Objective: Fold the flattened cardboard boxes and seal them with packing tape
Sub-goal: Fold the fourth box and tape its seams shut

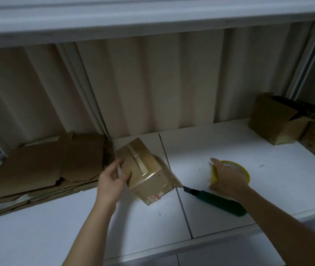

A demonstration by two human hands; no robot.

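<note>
Near edge, white counter (220,150). Utility knife (216,201), green handle, blade out, lies at 4 o'clock from the small box, just beside the right wrist.

Right hand (227,178), 3 o'clock of centre: fingers curled round the yellow-cored packing tape roll (245,174), which looks to sit on the counter.

Left hand (112,178), centre: thumb and fingers pinch the near-left edge of the folded cardboard box (147,171). Box tilted, tape strips visible across its top seam; appears sealed or nearly so.

Stack of flattened cardboard boxes (43,169) at 9 o'clock, not yet folded.

Far right, 2 o'clock: finished boxes (279,121) against the wall. Judgement: task partway, much of the stack remaining.
</note>
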